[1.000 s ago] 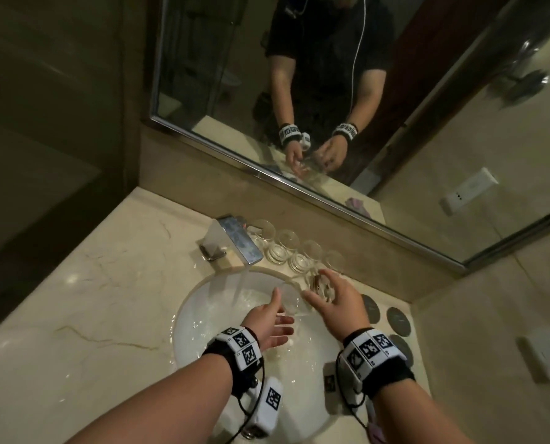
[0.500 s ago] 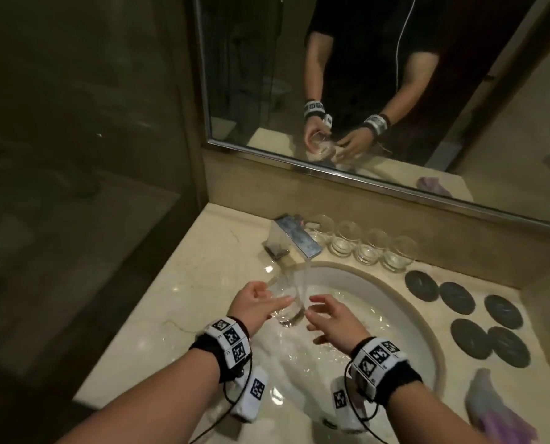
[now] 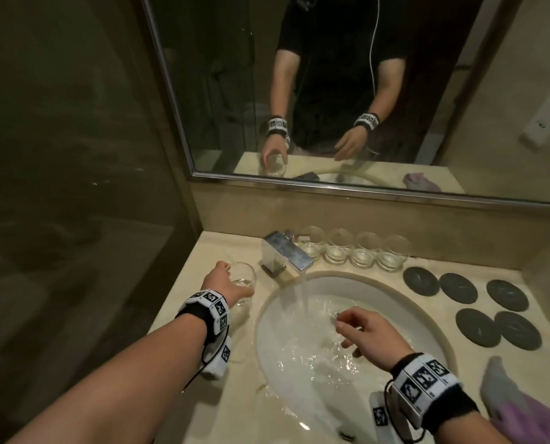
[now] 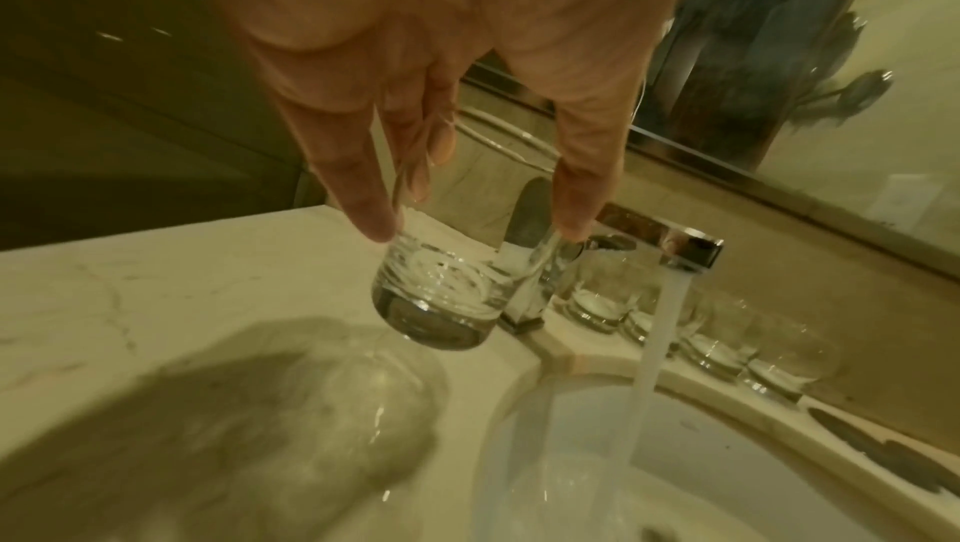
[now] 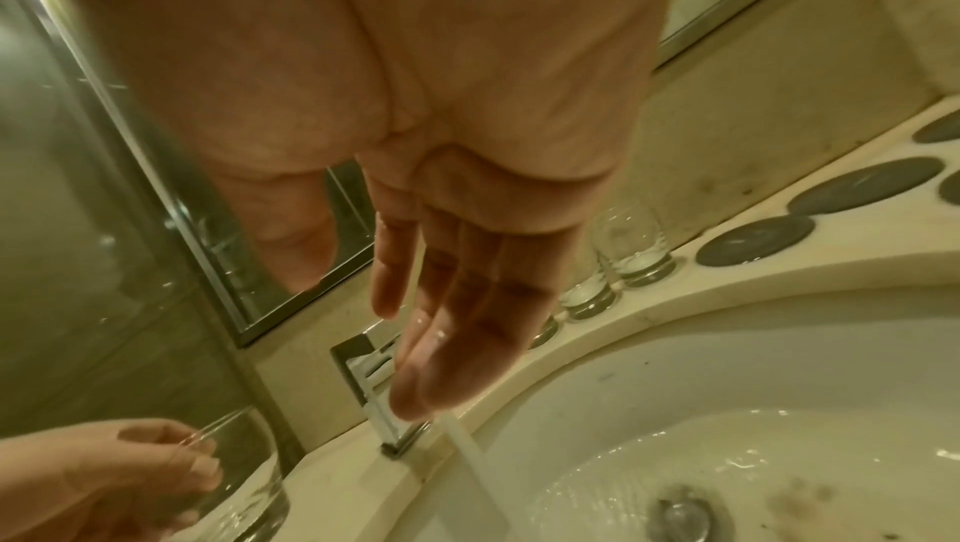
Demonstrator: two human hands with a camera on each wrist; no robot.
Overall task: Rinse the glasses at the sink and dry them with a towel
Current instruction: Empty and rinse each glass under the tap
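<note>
My left hand (image 3: pixel 227 280) grips a clear glass (image 3: pixel 244 277) from above by its rim, upright, over the marble counter left of the sink. In the left wrist view the fingers (image 4: pixel 374 218) and thumb clasp the glass (image 4: pixel 446 300), which hangs just above the counter with a little water inside. My right hand (image 3: pixel 352 326) hovers over the basin (image 3: pixel 405 302) with relaxed, wet fingers (image 5: pixel 442 350) and holds nothing. Water runs from the chrome faucet (image 3: pixel 288 256). A purple towel (image 3: pixel 520 408) lies on the counter at the front right.
Several more glasses (image 3: pixel 352 249) stand in a row against the back wall right of the faucet. Several dark round coasters (image 3: pixel 459 288) lie on the counter to the right. A mirror (image 3: pixel 331 91) hangs above; a glass partition stands at the left.
My left hand has carried the glass from under the water stream leftward to over the counter. My right hand has come off the glass and stays over the basin.
</note>
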